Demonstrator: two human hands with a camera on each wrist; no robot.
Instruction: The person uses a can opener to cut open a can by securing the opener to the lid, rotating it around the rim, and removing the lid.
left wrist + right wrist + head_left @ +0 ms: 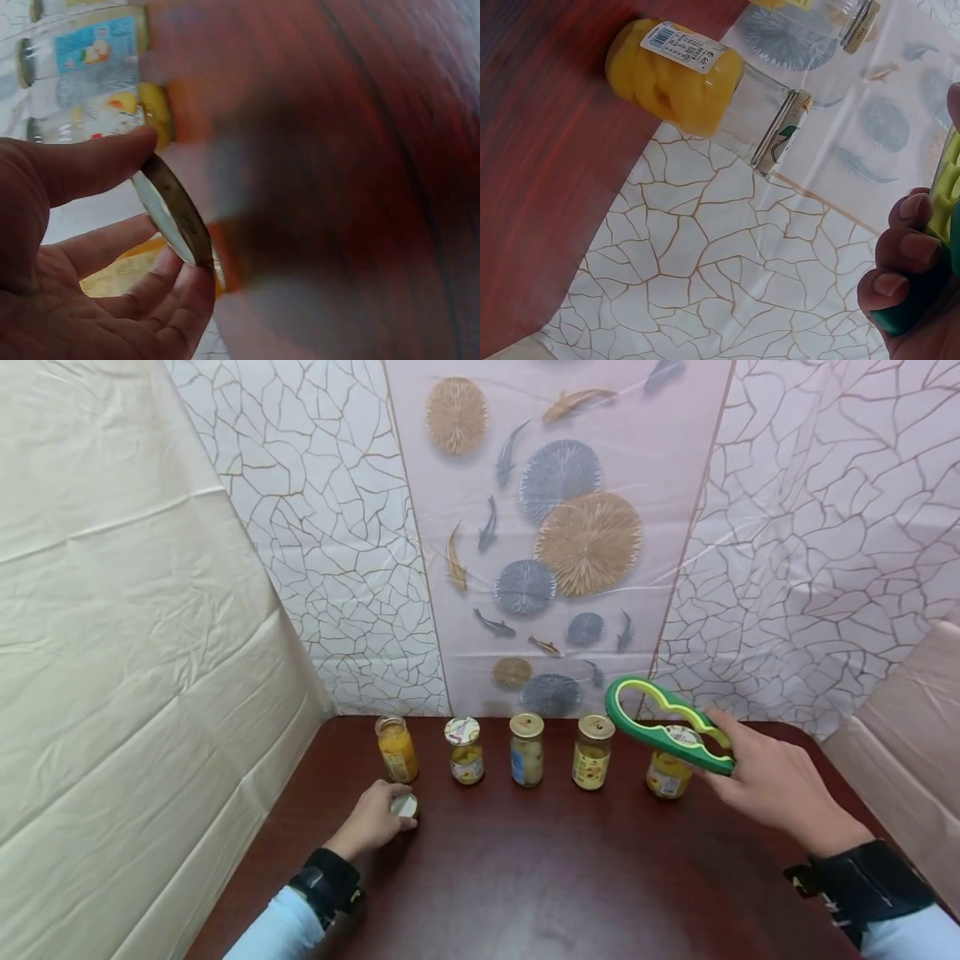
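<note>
My left hand (pixel 377 817) pinches a metal jar lid (pixel 404 806) between thumb and fingers, its pale inner face turned up. In the left wrist view the lid's gold rim (pixel 184 208) is held on edge over the table. Just beyond that hand stands a lidless glass jar (pixel 398 750) of orange-yellow fruit. My right hand (pixel 772 781) grips a green and yellow jar opener (pixel 637 731) by one end, holding it raised. Behind the opener is a lidded jar of yellow fruit (pixel 667 777), partly hidden in the head view; its lid (pixel 784 135) shows in the right wrist view.
Lidded jars stand along the back of the dark red table (pixel 525 868): one with a patterned lid (pixel 462 732), one with a blue label (pixel 527 752), and one with a yellow label (pixel 592 753). Patterned cloth (pixel 360 527) hangs behind; cream cloth (pixel 150 693) borders the left.
</note>
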